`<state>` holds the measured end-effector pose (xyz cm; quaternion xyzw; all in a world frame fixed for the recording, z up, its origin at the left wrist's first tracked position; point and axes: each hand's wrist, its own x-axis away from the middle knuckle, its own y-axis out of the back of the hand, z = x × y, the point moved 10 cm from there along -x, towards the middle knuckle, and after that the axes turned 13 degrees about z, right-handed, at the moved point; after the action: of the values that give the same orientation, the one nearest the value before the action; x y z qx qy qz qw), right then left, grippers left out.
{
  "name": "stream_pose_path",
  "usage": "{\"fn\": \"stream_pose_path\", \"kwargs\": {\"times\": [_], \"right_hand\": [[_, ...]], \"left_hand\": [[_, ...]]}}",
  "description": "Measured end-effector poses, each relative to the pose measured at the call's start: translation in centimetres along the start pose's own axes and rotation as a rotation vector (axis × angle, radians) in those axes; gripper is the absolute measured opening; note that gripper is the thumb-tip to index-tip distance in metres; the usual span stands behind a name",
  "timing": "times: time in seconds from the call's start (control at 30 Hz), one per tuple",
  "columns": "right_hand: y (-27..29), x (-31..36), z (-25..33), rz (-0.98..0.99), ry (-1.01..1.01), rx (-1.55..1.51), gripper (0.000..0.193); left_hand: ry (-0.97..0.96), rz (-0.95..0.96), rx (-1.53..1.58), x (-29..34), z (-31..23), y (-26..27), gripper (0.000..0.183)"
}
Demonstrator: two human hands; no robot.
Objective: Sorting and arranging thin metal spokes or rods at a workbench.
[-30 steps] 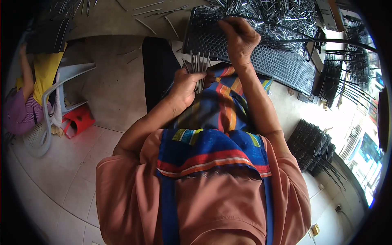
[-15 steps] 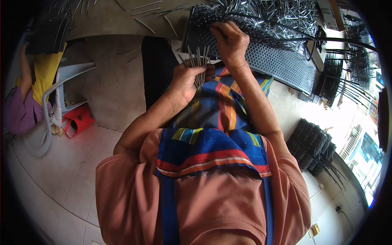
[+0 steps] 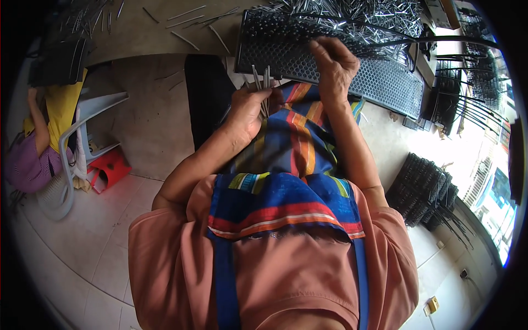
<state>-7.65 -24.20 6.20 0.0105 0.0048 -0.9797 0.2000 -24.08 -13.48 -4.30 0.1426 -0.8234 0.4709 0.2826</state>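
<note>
A small bundle of thin grey strips [image 3: 266,78] stands up out of my left hand [image 3: 247,109], whose thumb and fingers close round it above my lap. My right hand [image 3: 336,71] hovers over a dark panel full of holes [image 3: 379,91], fingers bent in toward the thumb. It is slightly blurred, and I cannot make out what, if anything, is between its fingertips. Dark ends crowd the left and back parts of the panel, while bare holes show along its front and right.
A large heap of shiny strips [image 3: 379,22] lies behind the panel, with loose strips [image 3: 187,41] on the table to the left. Black wire racks [image 3: 421,190] are stacked at the right. Another person [image 3: 38,154] sits at far left by a grey plastic chair [image 3: 69,159].
My right hand has moved rightward and a little nearer over the panel. Fewer strips show above my left hand, which stays in about the same place. The view has shifted slightly.
</note>
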Motion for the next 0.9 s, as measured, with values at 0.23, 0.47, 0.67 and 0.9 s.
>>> {"fn": "stream_pose_path", "kwargs": {"times": [0.23,0.47,0.67,0.9], "right_hand": [[-0.5,-1.2,1.7,0.047,0.313,0.268,0.009],[-0.7,-1.3,2.7,0.043,0.383,0.361,0.010],[0.4,-1.2,1.3,-0.005,0.332,0.263,0.009],[-1.8,-0.8,1.6,0.085,0.347,0.587,0.012]], "left_hand": [[-0.016,0.061,-0.059,-0.1,-0.2,-2.2,0.012],[-0.046,0.007,-0.053,-0.6,-0.2,-1.4,0.012],[-0.004,0.034,0.004,-0.9,0.6,-1.6,0.011],[-0.009,0.015,-0.013,-1.2,0.7,-1.6,0.011]]}}
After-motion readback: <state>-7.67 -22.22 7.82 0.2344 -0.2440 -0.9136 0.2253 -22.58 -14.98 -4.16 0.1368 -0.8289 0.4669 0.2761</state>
